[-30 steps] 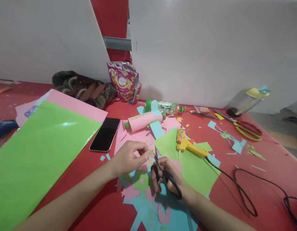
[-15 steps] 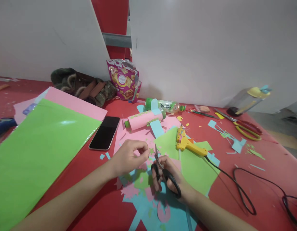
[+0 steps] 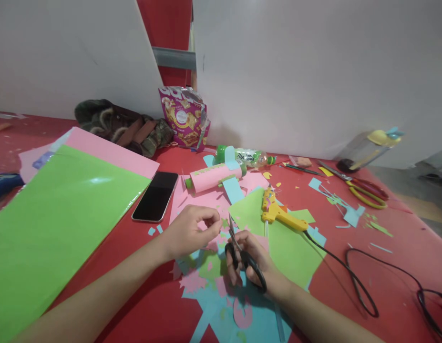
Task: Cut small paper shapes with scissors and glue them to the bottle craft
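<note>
My right hand (image 3: 254,259) grips a pair of scissors (image 3: 256,270) by its black handles, the blades pointing up and away from me. Just left of the blade tips, my left hand (image 3: 195,228) is closed in a pinch of thumb and forefinger; anything between them is too small to make out. Pink, green and blue paper scraps (image 3: 210,267) lie under both hands, with a pink ring-shaped piece (image 3: 242,313) nearer to me. Beyond the hands rests a tube wrapped in pink paper (image 3: 214,180), with light-blue tabs on it.
A yellow glue gun (image 3: 283,215) lies to the right, its black cable (image 3: 353,281) trailing off. Left are a phone (image 3: 155,196) and a green sheet (image 3: 74,209). Behind stand a snack bag (image 3: 185,119) and a lying bottle (image 3: 249,157). Red-and-yellow-handled scissors (image 3: 367,190) are far right.
The scissors have tilted slightly, and their handles sit a little closer together. My left hand keeps its pinch in nearly the same place.
</note>
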The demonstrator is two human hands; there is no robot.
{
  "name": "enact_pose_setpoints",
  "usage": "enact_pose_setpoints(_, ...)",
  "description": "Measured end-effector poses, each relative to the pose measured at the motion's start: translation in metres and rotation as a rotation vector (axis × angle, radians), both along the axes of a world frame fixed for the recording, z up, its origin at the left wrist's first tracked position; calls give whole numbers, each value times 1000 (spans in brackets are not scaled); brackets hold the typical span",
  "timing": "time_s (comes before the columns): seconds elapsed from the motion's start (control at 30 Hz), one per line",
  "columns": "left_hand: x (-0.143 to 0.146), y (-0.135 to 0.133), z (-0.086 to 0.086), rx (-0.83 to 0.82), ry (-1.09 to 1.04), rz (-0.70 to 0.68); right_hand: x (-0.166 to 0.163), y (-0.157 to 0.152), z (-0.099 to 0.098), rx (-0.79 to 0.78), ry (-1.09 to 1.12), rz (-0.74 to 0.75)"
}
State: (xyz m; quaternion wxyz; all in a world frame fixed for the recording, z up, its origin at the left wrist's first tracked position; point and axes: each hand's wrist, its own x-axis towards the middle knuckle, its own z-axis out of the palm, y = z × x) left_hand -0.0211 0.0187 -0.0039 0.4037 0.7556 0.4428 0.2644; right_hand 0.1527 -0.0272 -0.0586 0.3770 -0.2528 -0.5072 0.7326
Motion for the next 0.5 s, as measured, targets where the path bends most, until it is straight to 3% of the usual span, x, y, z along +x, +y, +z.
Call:
enact_pose_setpoints(0.27,-2,1,4,-7,4,-61,-1,1,3,9,20,42)
enact_pose_setpoints(0.5,-4,1,4,-3,11,-93,1,1,-7,-3,90,76)
